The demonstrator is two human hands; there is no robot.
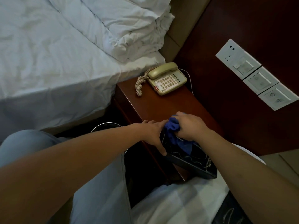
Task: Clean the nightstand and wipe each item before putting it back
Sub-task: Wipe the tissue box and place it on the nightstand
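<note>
A dark wooden nightstand (161,104) stands between the bed and the wall panel. A beige corded telephone (166,79) sits at its far end. A black tray (191,164) with thin light line markings lies on the near end. My left hand (152,135) holds the tray's left rim, thumb on its near edge. My right hand (189,126) grips a bunched blue cloth (174,133) and presses it into the tray.
A bed with white sheets (56,62) and a rumpled duvet fills the left. A white switch and socket panel (257,75) is on the dark wall at right. A round bin rim (105,126) shows beside the nightstand. My knees are below.
</note>
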